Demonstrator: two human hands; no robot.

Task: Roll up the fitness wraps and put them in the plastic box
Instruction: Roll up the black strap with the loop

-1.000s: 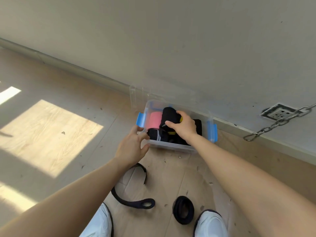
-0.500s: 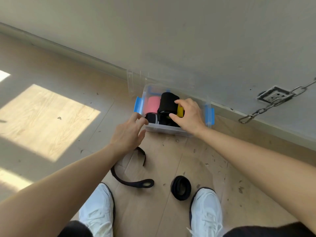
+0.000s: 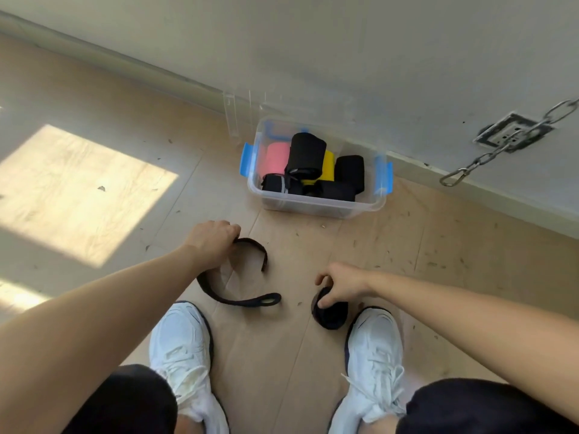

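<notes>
A clear plastic box with blue side latches stands on the floor by the wall. Inside it lie a pink roll, a yellow roll and several black rolls. A black unrolled strap curls on the floor in front of my feet; my left hand is closed on its far end. A black rolled wrap sits by my right shoe, and my right hand grips its top edge with the fingertips.
My white shoes stand close behind the strap and the roll. The box's clear lid leans on the wall behind it. A steel chain with a snap hook hangs from the wall at right, by a socket.
Both hands have left the box and come back toward my feet. The left hand has taken the strap's end, the right hand has taken the black roll on the floor.
</notes>
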